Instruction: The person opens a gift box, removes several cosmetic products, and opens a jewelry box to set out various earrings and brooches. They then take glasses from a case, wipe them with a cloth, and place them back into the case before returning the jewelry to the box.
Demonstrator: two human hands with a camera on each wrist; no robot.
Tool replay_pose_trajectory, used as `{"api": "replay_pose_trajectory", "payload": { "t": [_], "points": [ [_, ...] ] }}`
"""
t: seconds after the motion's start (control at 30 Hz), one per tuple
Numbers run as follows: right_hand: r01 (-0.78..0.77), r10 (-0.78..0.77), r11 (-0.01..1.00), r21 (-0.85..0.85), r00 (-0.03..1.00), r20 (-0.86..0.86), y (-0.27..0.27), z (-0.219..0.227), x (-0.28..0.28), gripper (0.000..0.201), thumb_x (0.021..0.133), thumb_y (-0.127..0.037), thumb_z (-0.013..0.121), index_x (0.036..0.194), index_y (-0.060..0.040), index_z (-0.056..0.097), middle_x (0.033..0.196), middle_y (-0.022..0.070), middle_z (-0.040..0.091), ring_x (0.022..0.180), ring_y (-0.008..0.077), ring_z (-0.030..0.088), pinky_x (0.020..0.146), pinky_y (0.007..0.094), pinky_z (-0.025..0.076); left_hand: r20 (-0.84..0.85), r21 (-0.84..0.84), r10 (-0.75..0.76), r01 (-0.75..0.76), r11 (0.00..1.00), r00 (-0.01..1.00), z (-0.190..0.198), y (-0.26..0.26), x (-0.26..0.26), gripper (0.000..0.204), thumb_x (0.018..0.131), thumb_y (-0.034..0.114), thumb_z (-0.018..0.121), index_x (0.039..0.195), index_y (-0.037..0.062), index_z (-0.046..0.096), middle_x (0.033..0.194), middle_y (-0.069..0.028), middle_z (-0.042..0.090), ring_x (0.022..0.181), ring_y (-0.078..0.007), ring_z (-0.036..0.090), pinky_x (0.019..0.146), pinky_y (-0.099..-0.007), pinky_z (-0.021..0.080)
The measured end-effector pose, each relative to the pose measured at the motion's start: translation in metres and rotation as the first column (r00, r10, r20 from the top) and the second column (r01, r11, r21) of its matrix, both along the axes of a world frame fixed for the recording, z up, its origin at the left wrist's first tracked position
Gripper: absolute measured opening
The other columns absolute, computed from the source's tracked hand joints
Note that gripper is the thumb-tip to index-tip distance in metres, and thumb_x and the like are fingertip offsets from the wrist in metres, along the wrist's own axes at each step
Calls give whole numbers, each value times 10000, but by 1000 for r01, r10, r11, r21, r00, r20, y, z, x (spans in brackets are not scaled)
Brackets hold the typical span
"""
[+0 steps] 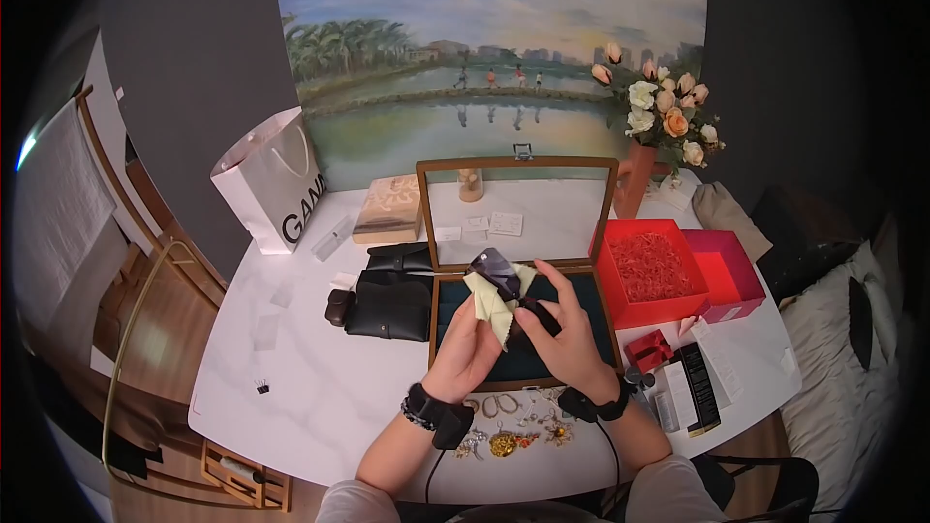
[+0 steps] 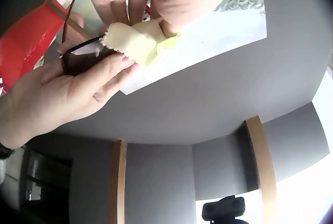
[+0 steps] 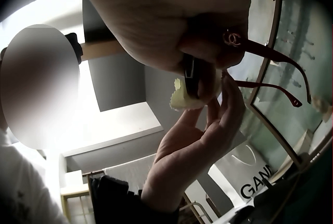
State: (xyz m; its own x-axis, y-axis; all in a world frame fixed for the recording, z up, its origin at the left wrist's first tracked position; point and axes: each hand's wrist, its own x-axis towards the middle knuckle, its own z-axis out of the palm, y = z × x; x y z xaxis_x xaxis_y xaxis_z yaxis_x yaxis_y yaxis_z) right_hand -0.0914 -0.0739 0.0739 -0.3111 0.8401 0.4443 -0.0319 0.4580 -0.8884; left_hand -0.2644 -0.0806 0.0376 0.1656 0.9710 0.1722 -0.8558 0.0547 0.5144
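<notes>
A pair of sunglasses [image 1: 497, 274] with dark lenses is held up over an open wooden display box [image 1: 435, 329]. My left hand [image 1: 465, 356] pinches a pale yellow cleaning cloth [image 1: 490, 305] around one lens. From the other side, my right hand [image 1: 570, 341] grips the frame of the glasses. In the right wrist view the dark red temples [image 3: 268, 53] stick out past the right hand, one with a metal logo. The cloth [image 2: 132, 42] lies between both hands' fingers in the left wrist view, covering part of the glasses.
Black pouches [image 1: 390, 307] lie left of the box. Gold and silver jewellery [image 1: 509, 443] is spread along the front. On the right stand a red box with shredded filler [image 1: 654, 266], small cartons [image 1: 699, 387] and a flower vase [image 1: 635, 179]. A white paper bag [image 1: 262, 179] stands back left.
</notes>
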Motion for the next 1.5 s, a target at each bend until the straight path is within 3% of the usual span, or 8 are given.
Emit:
{"api": "replay_pose_trajectory", "payload": {
  "t": [0.17, 0.4, 0.63, 0.93, 1.07, 1.23, 1.33, 1.5],
  "points": [
    [43, -67, 992, 121, 979, 195, -4, 2, 0, 697, 1011, -186, 692, 1591, -40, 334, 1008, 211, 772, 970, 326, 779, 952, 359, 546, -90, -32, 168, -172, 985, 982, 12, 0, -15, 326, 1132, 282, 489, 1365, 66, 564, 1292, -46, 678, 1143, -166, 677, 994, -345, 566],
    [107, -129, 984, 142, 979, 156, 4, -13, -3, 715, 995, -219, 713, 1590, -62, 350, 941, 185, 784, 930, 336, 777, 945, 372, 551, -185, -76, 225, -242, 967, 957, 17, -9, 16, 280, 1084, 223, 613, 1284, 30, 646, 1184, -46, 736, 1047, -114, 711, 882, -261, 574],
    [99, -162, 954, 282, 964, 210, -1, -7, -4, 659, 1011, -230, 702, 1569, -70, 390, 1056, 239, 765, 988, 367, 768, 815, 364, 595, -154, -74, 218, -232, 970, 964, 23, -9, 3, 307, 1088, 267, 604, 1315, 61, 623, 1246, -33, 712, 1130, -110, 677, 956, -275, 549],
    [64, -131, 979, 194, 926, 355, -7, -1, 1, 665, 1009, -242, 699, 1582, -96, 394, 923, 220, 759, 889, 357, 776, 698, 385, 590, -86, -135, 167, -177, 975, 982, 20, -7, 5, 391, 1120, 371, 518, 1356, 70, 600, 1284, -43, 699, 1149, -114, 673, 977, -278, 538],
    [158, -195, 954, 254, 972, 128, 6, -12, -3, 651, 1009, -215, 694, 1577, -93, 400, 908, 194, 766, 877, 346, 777, 700, 379, 588, -167, -106, 174, -193, 975, 971, 12, -9, 17, 447, 1125, 390, 490, 1459, 93, 514, 1360, -20, 660, 1231, -141, 643, 1036, -316, 521],
    [63, -94, 988, 140, 970, 225, -9, 2, 0, 631, 1035, -190, 653, 1587, -72, 371, 895, 180, 761, 837, 325, 778, 772, 372, 574, -75, -76, 279, -285, 956, 957, 14, -1, 4, 434, 1133, 388, 465, 1386, 47, 553, 1315, -56, 685, 1196, -156, 671, 1035, -332, 543],
    [78, -134, 965, 249, 967, 217, -5, -5, -2, 636, 1035, -185, 652, 1590, -72, 363, 881, 170, 759, 834, 313, 778, 752, 356, 570, -141, -31, 240, -246, 969, 961, 24, -7, 5, 397, 1127, 357, 497, 1352, 41, 581, 1290, -51, 694, 1180, -147, 674, 1014, -316, 548],
    [105, -120, 990, 93, 976, 182, -8, 1, 0, 627, 1035, -182, 651, 1586, -91, 367, 901, 149, 764, 802, 285, 767, 716, 324, 558, -227, -50, 226, -243, 969, 947, 17, -9, 19, 377, 1111, 323, 550, 1355, 39, 596, 1278, -55, 701, 1153, -145, 675, 984, -299, 544]
  ]
}}
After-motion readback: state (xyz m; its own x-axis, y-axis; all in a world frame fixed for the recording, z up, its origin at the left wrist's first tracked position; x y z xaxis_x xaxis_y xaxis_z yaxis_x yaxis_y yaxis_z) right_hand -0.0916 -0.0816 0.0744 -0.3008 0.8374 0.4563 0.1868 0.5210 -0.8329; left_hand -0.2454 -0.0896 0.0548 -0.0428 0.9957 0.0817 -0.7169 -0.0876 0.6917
